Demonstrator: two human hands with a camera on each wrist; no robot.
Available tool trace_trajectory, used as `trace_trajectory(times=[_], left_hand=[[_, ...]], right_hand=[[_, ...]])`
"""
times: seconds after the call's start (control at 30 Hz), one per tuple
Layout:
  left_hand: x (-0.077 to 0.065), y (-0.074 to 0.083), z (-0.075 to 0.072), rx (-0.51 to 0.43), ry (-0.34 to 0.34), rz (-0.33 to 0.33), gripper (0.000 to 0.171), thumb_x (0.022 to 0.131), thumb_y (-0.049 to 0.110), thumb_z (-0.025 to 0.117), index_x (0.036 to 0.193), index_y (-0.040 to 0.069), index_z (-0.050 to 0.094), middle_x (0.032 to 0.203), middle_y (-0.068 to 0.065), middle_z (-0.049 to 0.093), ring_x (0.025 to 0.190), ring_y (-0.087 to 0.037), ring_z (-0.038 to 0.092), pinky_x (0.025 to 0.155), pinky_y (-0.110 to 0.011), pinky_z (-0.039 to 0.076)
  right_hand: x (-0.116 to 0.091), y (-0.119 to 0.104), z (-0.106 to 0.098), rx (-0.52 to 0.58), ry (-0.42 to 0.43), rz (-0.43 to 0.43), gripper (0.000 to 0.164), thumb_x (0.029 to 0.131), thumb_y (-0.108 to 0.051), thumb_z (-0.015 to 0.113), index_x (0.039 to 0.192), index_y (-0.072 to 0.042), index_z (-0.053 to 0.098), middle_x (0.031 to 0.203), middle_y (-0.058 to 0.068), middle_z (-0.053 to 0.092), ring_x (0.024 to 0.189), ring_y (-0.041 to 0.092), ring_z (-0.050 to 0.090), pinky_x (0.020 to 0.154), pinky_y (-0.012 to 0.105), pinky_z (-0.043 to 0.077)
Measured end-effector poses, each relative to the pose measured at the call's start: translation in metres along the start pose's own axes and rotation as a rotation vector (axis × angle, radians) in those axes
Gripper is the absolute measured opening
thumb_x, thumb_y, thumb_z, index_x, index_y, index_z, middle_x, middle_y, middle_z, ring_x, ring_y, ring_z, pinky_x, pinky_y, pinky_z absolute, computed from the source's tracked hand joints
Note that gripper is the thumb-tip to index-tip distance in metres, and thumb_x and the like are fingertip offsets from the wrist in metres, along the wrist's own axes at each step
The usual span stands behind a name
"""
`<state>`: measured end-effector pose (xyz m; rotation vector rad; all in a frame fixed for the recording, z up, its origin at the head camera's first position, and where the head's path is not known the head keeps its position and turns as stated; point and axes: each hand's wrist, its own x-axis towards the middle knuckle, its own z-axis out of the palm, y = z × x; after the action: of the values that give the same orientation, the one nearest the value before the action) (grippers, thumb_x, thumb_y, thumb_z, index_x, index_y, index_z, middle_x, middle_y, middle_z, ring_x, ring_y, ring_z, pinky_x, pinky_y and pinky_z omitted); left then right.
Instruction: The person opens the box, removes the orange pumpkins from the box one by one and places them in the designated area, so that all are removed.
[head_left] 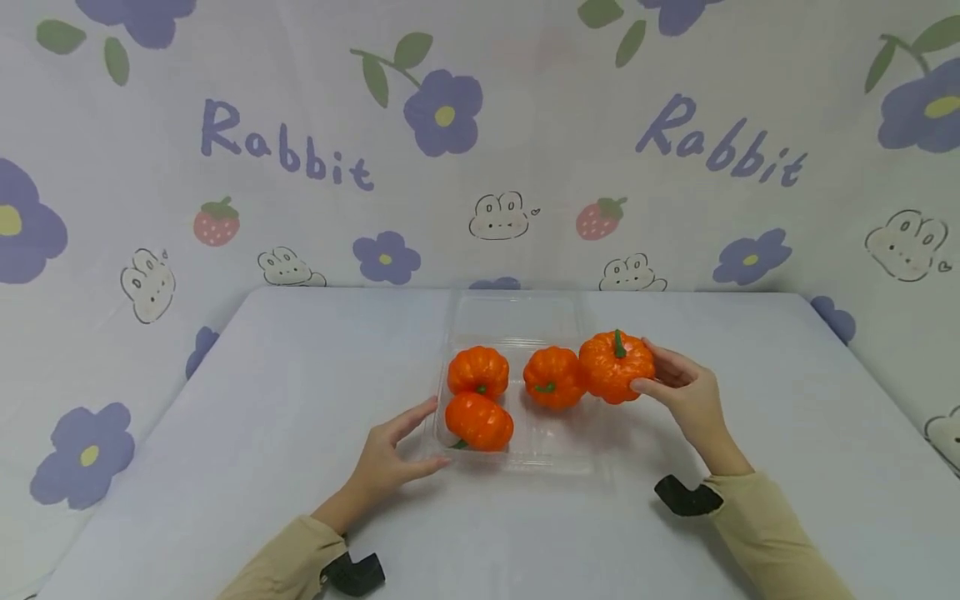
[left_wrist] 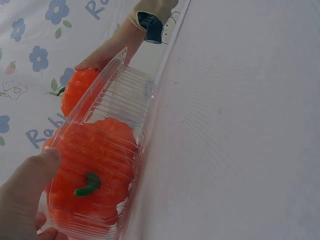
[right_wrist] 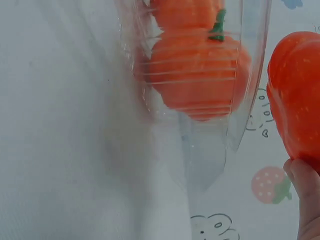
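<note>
A clear plastic box stands on the table with its transparent lid folded back. Inside on the left are two orange toy pumpkins, one at the back and one in front. Another pumpkin sits at the back right of the box. My right hand pinches a green-stemmed pumpkin above the box's right edge, with thumb and fingers on its right side. At the box's front left corner, my left hand is spread; its thumb touches the rim in the left wrist view.
A white table lies under the box. Behind it hangs a printed cloth with flowers, rabbits and strawberries. Black bands sit at the left wrist and the right wrist.
</note>
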<state>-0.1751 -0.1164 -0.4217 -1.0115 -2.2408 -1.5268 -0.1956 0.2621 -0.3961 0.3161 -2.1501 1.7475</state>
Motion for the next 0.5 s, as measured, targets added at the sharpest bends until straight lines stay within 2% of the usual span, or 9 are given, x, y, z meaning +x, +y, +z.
trace_trajectory(times=[0.1,0.2,0.33,0.43,0.5], left_hand=[[0.002,0.000,-0.001,0.005,-0.003,-0.003,0.063,0.063,-0.004,0.078,0.117,-0.015,0.049,0.119,-0.027,0.050,0.111,-0.038,0.046,0.092,-0.046,0.037],[0.005,0.000,-0.001,0.007,-0.003,0.001,0.062,0.063,-0.004,0.078,0.117,-0.015,0.049,0.119,-0.028,0.050,0.111,-0.038,0.046,0.091,-0.047,0.037],[0.006,0.001,0.000,0.004,-0.001,-0.007,0.062,0.063,-0.004,0.078,0.117,-0.015,0.049,0.119,-0.027,0.050,0.111,-0.038,0.046,0.091,-0.046,0.037],[0.003,0.002,0.000,-0.004,0.000,-0.019,0.060,0.063,-0.005,0.077,0.116,-0.014,0.050,0.119,-0.027,0.050,0.110,-0.039,0.046,0.090,-0.046,0.038],[0.000,0.002,0.001,-0.011,-0.001,-0.022,0.058,0.063,-0.005,0.077,0.114,-0.014,0.052,0.118,-0.028,0.050,0.110,-0.040,0.046,0.089,-0.047,0.038]], right_hand=[[0.003,0.010,-0.006,-0.023,0.046,-0.013,0.051,0.077,-0.003,0.070,0.122,0.007,0.050,0.114,-0.002,0.059,0.094,0.005,0.057,0.077,0.017,0.047],[0.010,0.032,-0.017,-0.038,0.076,-0.010,0.051,0.077,-0.009,0.071,0.124,-0.001,0.052,0.116,0.004,0.058,0.096,0.007,0.057,0.077,0.017,0.046],[0.017,0.064,-0.031,-0.080,0.104,0.029,0.052,0.077,-0.019,0.072,0.126,-0.012,0.053,0.120,0.006,0.055,0.101,0.011,0.055,0.077,0.015,0.046],[0.015,0.066,-0.033,-0.117,0.115,0.097,0.056,0.078,-0.027,0.071,0.127,-0.011,0.051,0.123,0.008,0.052,0.103,0.013,0.053,0.078,0.014,0.045],[0.012,0.059,-0.033,-0.135,0.111,0.137,0.058,0.079,-0.029,0.069,0.128,-0.006,0.048,0.125,0.011,0.050,0.105,0.014,0.051,0.079,0.014,0.044]])
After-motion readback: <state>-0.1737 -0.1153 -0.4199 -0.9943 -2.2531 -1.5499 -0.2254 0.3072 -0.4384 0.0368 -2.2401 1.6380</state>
